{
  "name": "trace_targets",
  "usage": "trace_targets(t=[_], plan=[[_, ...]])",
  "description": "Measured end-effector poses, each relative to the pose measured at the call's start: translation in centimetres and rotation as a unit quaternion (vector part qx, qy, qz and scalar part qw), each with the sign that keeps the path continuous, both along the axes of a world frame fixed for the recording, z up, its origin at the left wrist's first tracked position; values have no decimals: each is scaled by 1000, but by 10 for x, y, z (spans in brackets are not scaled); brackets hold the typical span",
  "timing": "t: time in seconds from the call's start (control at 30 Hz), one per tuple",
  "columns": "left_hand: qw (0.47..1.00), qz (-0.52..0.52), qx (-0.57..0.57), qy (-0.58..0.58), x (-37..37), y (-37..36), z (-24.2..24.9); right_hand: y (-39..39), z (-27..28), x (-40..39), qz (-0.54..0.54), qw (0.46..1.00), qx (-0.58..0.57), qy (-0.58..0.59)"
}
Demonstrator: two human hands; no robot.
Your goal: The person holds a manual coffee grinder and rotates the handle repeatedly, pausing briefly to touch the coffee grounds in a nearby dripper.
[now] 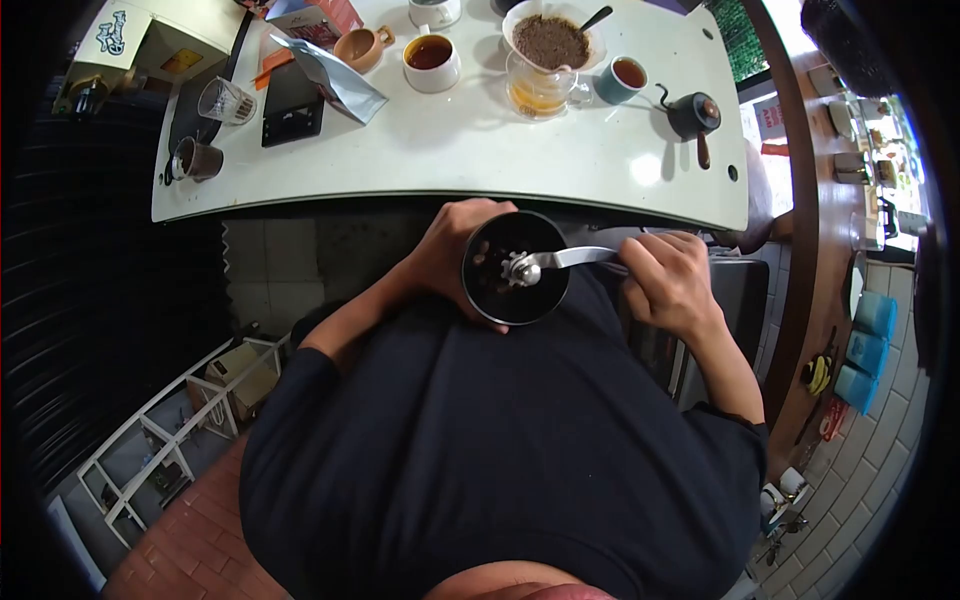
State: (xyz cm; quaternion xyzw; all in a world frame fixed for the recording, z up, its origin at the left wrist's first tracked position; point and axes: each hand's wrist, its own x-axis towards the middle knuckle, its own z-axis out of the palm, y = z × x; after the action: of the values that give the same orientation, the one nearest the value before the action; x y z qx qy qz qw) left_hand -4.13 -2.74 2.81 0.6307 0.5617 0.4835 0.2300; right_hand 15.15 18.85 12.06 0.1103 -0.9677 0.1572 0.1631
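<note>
A black hand coffee grinder (492, 296) is held upright in front of my chest, its open top facing me. Several coffee beans (483, 258) lie inside around the metal centre. My left hand (452, 245) wraps round the grinder's body from the left. On the other side, my right hand (668, 282) is closed around the outer end of the silver crank handle (590, 256); the knob is hidden in the fingers. The crank points right from the grinder's middle.
On the white table (420, 160) ahead stand a glass server (535, 92) topped by a dripper of coffee grounds (550, 42), a white mug (432, 66), a teal cup (622, 80) and a black kettle (693, 116). A black scale (292, 115) and pouch (335, 80) are left.
</note>
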Motion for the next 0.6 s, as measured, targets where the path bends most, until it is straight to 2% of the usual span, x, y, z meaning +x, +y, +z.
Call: trace_targets(t=[0.1, 0.17, 0.2, 0.23, 0.3, 0.33, 0.47, 0.6], plan=[[999, 32, 13, -2, 3, 5, -4, -3, 1, 10, 3, 999, 32, 36], [998, 48, -26, -23, 0, 7, -1, -6, 0, 9, 14, 998, 42, 54], [994, 97, 9, -43, 4, 13, 15, -9, -3, 8, 28, 997, 42, 57], [995, 95, 7, -40, 6, 14, 15, -11, -5, 8, 42, 997, 41, 59], [991, 124, 40, 36, 3, 17, 13, -5, -11, 3, 29, 995, 37, 87], [988, 116, 65, 78, 1, 19, 12, -3, -8, 1, 39, 995, 31, 81], [987, 115, 61, 92, -5, 22, 0, 1, -8, 1, 61, 995, 36, 73], [992, 103, 27, 67, -2, 26, 15, 2, -9, 3, 93, 992, 39, 72]])
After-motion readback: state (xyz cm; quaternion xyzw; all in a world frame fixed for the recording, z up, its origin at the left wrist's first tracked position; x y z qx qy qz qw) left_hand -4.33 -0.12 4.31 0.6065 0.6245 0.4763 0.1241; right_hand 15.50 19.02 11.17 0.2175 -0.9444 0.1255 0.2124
